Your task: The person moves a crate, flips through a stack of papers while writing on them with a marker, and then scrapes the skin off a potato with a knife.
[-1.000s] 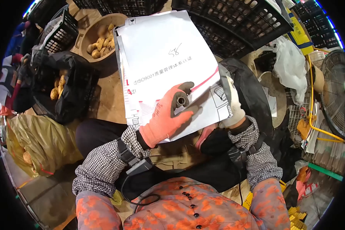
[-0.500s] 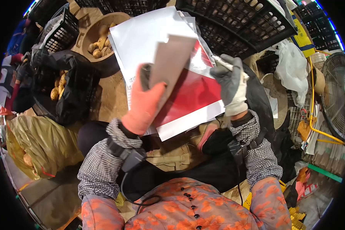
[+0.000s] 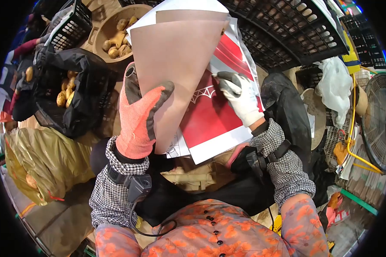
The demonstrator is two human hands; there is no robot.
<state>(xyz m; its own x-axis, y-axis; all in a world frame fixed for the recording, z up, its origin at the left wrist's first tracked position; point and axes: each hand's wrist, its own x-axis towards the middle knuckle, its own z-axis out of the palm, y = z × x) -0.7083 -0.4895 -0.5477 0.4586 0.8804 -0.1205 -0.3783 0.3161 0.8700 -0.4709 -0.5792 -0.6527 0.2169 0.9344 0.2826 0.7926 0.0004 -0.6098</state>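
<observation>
My left hand (image 3: 139,115), in an orange glove with grey palm and fingertips, grips a large brown paper sheet (image 3: 176,47). Its thumb lies across the front of the sheet. Behind and to the right is a stack of big printed paper sheets (image 3: 218,118), white and red, with a white line drawing on the red part. Over that red part hovers my right hand (image 3: 236,92), in a white glove with grey fingers. Its fingers are curled together; a small thin thing seems to be pinched there, but its kind is not clear.
Potatoes lie in a round tub (image 3: 98,40) and in a crate lined with black plastic (image 3: 94,81). Black crates (image 3: 283,38) stand behind the papers. A yellowish plastic bag (image 3: 47,158) is at left, a fan (image 3: 377,115) at right. Another person's arm shows far left.
The brown sheet has swung up and left and now shows broadside. My left hand has shifted left with it. My right hand has moved left and slightly down over the red print.
</observation>
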